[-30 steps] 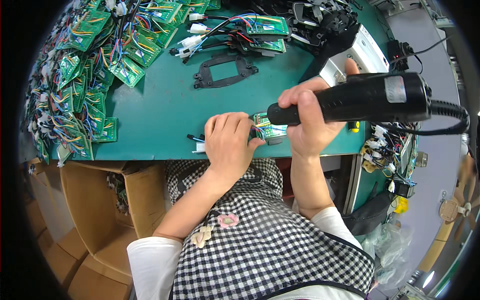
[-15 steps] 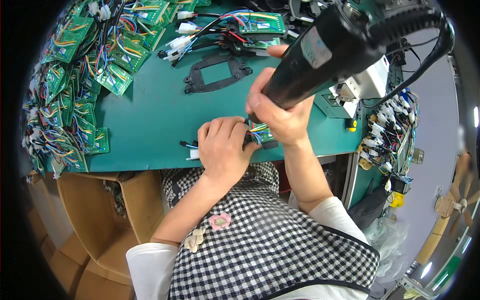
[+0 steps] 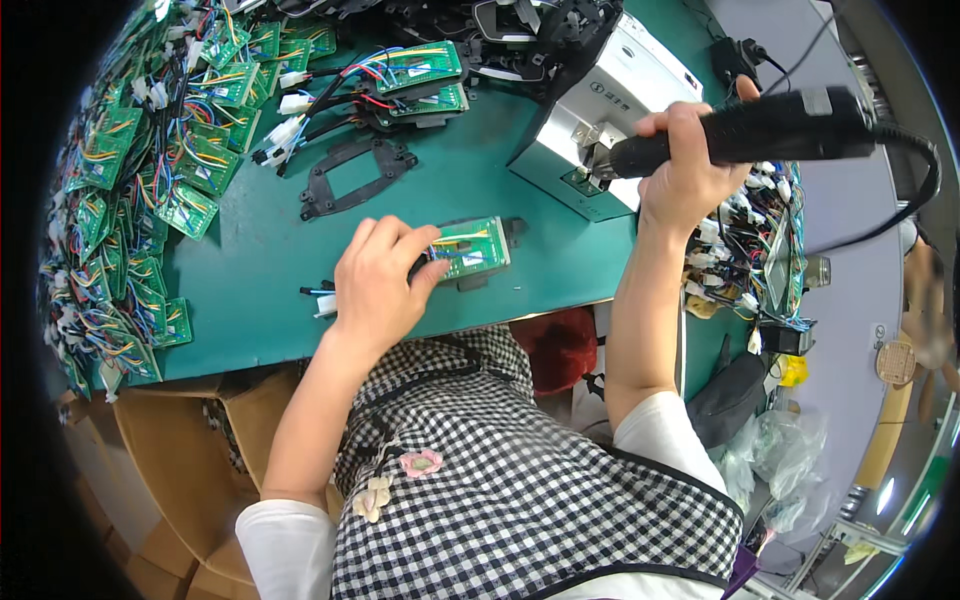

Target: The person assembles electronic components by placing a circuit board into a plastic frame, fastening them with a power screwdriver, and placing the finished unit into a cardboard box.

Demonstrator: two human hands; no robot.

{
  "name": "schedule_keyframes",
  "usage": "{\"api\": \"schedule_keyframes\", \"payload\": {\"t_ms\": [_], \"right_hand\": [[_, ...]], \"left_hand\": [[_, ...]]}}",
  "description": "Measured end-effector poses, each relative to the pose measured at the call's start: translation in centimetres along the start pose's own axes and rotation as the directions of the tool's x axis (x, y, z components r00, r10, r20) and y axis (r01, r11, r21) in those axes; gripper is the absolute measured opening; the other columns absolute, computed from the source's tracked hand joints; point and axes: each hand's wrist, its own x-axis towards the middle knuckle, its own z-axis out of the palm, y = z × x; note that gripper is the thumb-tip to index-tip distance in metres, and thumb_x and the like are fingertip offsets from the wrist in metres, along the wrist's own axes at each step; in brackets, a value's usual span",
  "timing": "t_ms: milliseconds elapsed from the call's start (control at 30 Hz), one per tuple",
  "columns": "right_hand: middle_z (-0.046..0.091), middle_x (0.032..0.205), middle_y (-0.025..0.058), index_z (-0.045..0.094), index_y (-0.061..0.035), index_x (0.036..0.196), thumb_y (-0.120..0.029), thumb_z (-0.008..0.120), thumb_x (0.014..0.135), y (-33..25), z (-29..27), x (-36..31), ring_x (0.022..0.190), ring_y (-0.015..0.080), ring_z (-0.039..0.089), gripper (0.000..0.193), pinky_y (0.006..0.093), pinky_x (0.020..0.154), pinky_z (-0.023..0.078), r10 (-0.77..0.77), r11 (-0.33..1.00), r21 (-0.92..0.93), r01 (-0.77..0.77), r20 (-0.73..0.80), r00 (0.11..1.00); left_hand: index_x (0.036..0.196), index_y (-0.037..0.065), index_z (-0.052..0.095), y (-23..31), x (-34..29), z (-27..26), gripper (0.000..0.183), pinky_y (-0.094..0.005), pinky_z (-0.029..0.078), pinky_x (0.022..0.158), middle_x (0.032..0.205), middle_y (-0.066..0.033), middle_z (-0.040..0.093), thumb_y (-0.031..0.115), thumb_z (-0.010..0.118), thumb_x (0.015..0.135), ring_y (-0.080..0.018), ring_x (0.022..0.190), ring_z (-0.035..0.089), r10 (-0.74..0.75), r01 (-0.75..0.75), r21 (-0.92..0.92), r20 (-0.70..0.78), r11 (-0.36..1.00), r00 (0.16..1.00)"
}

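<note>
A green circuit board (image 3: 485,247) with coloured wires lies on a black plastic bracket (image 3: 515,230) near the table's front edge. My left hand (image 3: 380,275) grips its left end, thumb and fingers closed around the wire side. Farther right, my right hand (image 3: 685,165) is wrapped round a black corded electric screwdriver (image 3: 785,130), held almost level. Its tip meets the front of a white box-shaped screw feeder (image 3: 635,85), at a small metal outlet. The exact contact point of the bit is too small to make out. White connectors (image 3: 326,304) stick out left of my left hand.
An empty black frame (image 3: 318,195) lies beyond my left hand. Behind it sit wired boards on brackets (image 3: 420,65). Piled boards (image 3: 110,150) fill the left side. Bundled connectors (image 3: 750,240) lie to the right. The screwdriver's cable (image 3: 925,200) loops at far right.
My right hand has carried the screwdriver from above the board rightward to the screw feeder, tilting it level. My left hand stays on the board, which is now more exposed. The view has shifted.
</note>
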Motion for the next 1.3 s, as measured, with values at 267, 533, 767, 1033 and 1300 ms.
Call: {"api": "schedule_keyframes", "payload": {"t_ms": [267,533,767,1033,1300], "right_hand": [[0.054,0.064,0.0085,0.014,0.0025,0.136,-0.003,0.057,0.077,-2.8,0.6,-4.6,0.05,0.0167,0.055,0.073,0.0304,0.052,0.049,0.157,0.981,0.109,-0.158,0.018,0.987],[0.054,0.066,0.0104,0.009,0.0026,0.137,-0.005,0.057,0.079,-2.8,5.4,-9.9,0.053,0.0168,0.054,0.075,0.0312,0.056,0.049,0.21,0.961,0.145,-0.237,0.181,0.961],[0.053,0.064,0.0107,0.013,0.0047,0.134,-0.002,0.057,0.077,-1.3,5.8,-10.3,0.053,0.0176,0.054,0.072,0.0306,0.054,0.049,0.257,0.961,0.019,-0.275,0.296,0.92],[0.055,0.067,0.0107,0.024,0.0053,0.124,0.004,0.061,0.07,-0.3,5.9,-9.6,0.057,0.0173,0.057,0.066,0.0281,0.058,0.05,0.345,0.914,-0.035,-0.404,0.588,0.731],[0.056,0.074,0.0071,0.057,-0.0027,0.083,0.006,0.061,0.064,-3.7,4.7,-10.8,0.06,0.016,0.054,0.021,0.0294,0.06,0.046,0.425,0.876,0.137,-0.463,0.236,0.874]], "left_hand": [[0.076,0.009,0.064,-1.0,0.6,0.6,0.007,-0.0344,0.043,0.062,0.07,-0.0023,0.053,0.012,0.068,0.071,-0.0222,0.071,0.05,-0.045,0.046,-0.034,0.029,0.998,0.999],[0.078,0.011,0.067,-0.9,0.4,1.5,0.01,-0.034,0.045,0.062,0.071,-0.0013,0.054,0.01,0.069,0.069,-0.0213,0.073,0.052,-0.031,0.03,-0.031,-0.021,0.999,0.999],[0.078,0.011,0.066,-0.8,0.4,1.4,0.011,-0.034,0.045,0.059,0.07,-0.0016,0.052,0.009,0.069,0.068,-0.0214,0.072,0.051,-0.047,0.047,-0.056,-0.004,0.997,0.999],[0.069,0.012,0.063,-0.3,0.6,1.3,0.007,-0.034,0.045,0.055,0.067,-0.0009,0.049,0.01,0.069,0.065,-0.0205,0.072,0.051,-0.078,0.078,0.017,-0.006,0.997,0.997],[0.069,0.008,0.058,0.2,-0.3,1.4,0.009,-0.0368,0.045,0.059,0.071,-0.0063,0.05,0.006,0.066,0.066,-0.0264,0.074,0.051,0.047,-0.045,0.02,-0.145,0.999,0.988]]}}
